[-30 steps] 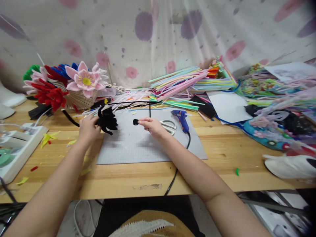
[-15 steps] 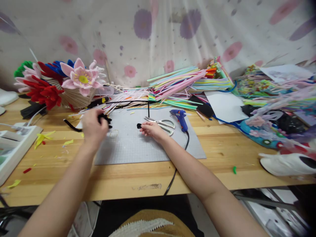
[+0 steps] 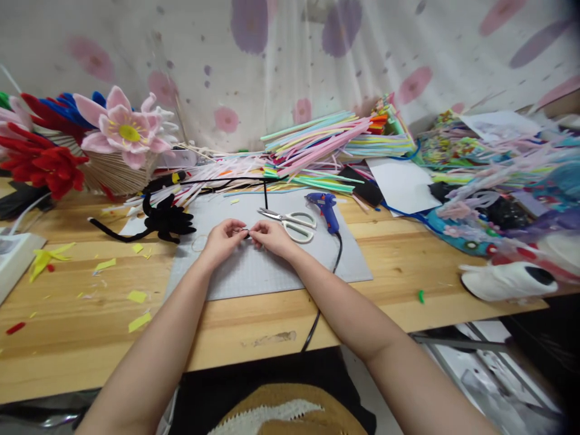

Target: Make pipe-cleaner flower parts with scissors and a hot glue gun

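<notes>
Presently, over the mat point(image 3: 258, 278), the left hand point(image 3: 223, 243) and the right hand point(image 3: 273, 239) are pinching a small black piece point(image 3: 247, 235) between their fingertips. This step is probably being its shaping, and the next move is seemingly calling for a light, steady pinch. Scissors point(image 3: 299, 233) are lying on the mat's right part, a black flower point(image 3: 168, 221) is resting across its left edge, a glue gun point(image 3: 328, 212) is lying at its far right, and coloured sticks point(image 3: 317, 144) are spreading beyond it.

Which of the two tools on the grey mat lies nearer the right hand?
The pale-handled scissors, lying just beyond the right hand; the blue glue gun, with its black cord, lies farther to the right.
</notes>
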`<state>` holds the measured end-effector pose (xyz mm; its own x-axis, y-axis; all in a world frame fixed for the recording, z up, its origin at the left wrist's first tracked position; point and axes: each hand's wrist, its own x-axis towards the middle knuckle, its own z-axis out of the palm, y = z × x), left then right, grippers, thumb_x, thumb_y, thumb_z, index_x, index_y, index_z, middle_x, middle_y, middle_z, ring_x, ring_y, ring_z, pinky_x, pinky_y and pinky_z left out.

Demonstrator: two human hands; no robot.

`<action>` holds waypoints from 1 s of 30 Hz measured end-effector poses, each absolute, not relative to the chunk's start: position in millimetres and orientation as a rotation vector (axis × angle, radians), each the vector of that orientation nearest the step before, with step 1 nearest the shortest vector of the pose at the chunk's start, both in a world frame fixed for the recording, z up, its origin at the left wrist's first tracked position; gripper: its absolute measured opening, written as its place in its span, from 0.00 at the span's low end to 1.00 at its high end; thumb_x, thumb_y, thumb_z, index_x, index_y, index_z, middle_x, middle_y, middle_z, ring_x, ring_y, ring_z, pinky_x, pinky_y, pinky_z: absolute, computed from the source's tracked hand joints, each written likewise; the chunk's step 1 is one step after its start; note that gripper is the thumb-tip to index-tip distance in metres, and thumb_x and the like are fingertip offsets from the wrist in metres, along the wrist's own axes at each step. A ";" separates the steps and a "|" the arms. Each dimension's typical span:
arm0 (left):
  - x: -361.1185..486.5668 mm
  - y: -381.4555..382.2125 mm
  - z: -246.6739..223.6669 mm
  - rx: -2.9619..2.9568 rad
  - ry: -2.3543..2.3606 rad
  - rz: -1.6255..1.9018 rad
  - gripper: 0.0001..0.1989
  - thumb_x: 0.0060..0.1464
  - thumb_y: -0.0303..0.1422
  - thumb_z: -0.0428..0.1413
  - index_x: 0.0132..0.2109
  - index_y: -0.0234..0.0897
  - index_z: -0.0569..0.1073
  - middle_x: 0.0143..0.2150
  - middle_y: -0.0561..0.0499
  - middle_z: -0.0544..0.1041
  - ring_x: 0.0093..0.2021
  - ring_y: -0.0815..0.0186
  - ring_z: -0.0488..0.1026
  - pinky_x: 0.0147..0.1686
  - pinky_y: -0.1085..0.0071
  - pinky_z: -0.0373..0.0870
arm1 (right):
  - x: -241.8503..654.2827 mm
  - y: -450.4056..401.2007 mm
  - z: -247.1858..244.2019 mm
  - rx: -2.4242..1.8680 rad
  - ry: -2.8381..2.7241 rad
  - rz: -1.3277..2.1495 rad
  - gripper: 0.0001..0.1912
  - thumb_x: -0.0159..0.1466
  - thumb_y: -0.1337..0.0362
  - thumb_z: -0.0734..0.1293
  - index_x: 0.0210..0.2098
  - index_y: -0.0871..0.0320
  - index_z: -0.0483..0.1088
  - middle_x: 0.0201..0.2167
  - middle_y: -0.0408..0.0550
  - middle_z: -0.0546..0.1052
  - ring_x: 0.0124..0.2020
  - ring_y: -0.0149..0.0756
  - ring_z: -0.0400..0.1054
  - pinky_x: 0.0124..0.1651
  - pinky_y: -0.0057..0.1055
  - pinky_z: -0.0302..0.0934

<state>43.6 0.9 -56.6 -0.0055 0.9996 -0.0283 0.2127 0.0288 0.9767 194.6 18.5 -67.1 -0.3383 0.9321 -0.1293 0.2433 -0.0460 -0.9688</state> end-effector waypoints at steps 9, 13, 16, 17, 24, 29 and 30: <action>41.5 0.7 -66.2 1.936 1.665 0.921 0.09 0.46 0.36 0.56 0.36 0.40 0.74 0.30 0.49 0.76 0.36 0.61 0.69 0.39 0.65 0.63 | 211.2 24.8 -70.2 -1.429 -1.794 0.722 0.09 0.55 0.66 0.63 0.36 0.58 0.68 0.31 0.44 0.74 0.32 0.30 0.67 0.39 0.30 0.60; 39.1 3.5 -69.0 1.993 1.844 0.971 0.10 0.49 0.35 0.54 0.39 0.39 0.73 0.37 0.46 0.76 0.43 0.56 0.67 0.46 0.59 0.62 | 208.6 26.1 -70.4 -1.471 -1.805 0.627 0.09 0.54 0.68 0.62 0.36 0.58 0.69 0.32 0.45 0.74 0.33 0.32 0.66 0.40 0.31 0.60; 36.5 5.0 -71.9 1.941 1.915 1.109 0.14 0.51 0.36 0.52 0.45 0.36 0.70 0.43 0.43 0.73 0.46 0.56 0.66 0.49 0.58 0.61 | 205.8 26.5 -71.3 -1.486 -1.848 0.528 0.11 0.54 0.68 0.62 0.38 0.60 0.69 0.35 0.49 0.73 0.37 0.35 0.66 0.44 0.34 0.59; 35.7 4.7 -73.0 1.930 1.929 1.151 0.15 0.52 0.36 0.51 0.46 0.35 0.69 0.45 0.42 0.72 0.47 0.56 0.66 0.50 0.58 0.61 | 205.1 26.9 -71.9 -1.480 -1.872 0.493 0.12 0.54 0.69 0.62 0.39 0.61 0.69 0.37 0.51 0.73 0.39 0.36 0.65 0.46 0.34 0.59; 10.1 2.8 -83.6 2.275 1.958 0.903 0.18 0.54 0.30 0.45 0.52 0.34 0.65 0.52 0.38 0.67 0.54 0.53 0.61 0.53 0.54 0.58 | 202.3 35.4 -75.2 -1.430 -2.042 0.348 0.13 0.56 0.71 0.61 0.41 0.63 0.67 0.41 0.56 0.72 0.47 0.40 0.62 0.52 0.40 0.54; -28.3 9.3 -77.9 2.398 1.977 0.740 0.18 0.54 0.28 0.42 0.51 0.35 0.66 0.50 0.38 0.68 0.53 0.52 0.61 0.51 0.55 0.61 | 200.4 45.0 -74.6 -1.444 -2.022 0.349 0.12 0.56 0.72 0.61 0.40 0.62 0.68 0.42 0.56 0.72 0.46 0.41 0.63 0.52 0.40 0.54; -31.9 9.7 -75.8 2.411 1.969 0.723 0.19 0.53 0.26 0.41 0.51 0.35 0.66 0.50 0.38 0.68 0.53 0.53 0.61 0.50 0.56 0.62 | 200.1 46.5 -74.5 -1.443 -2.007 0.359 0.12 0.56 0.72 0.60 0.40 0.62 0.68 0.42 0.56 0.72 0.46 0.40 0.63 0.52 0.39 0.54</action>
<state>-31.9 9.7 -75.8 0.1388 0.9167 0.3746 0.9412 -0.2397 0.2379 200.1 46.5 -74.5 -0.1995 0.9216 0.3330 0.7490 0.3625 -0.5546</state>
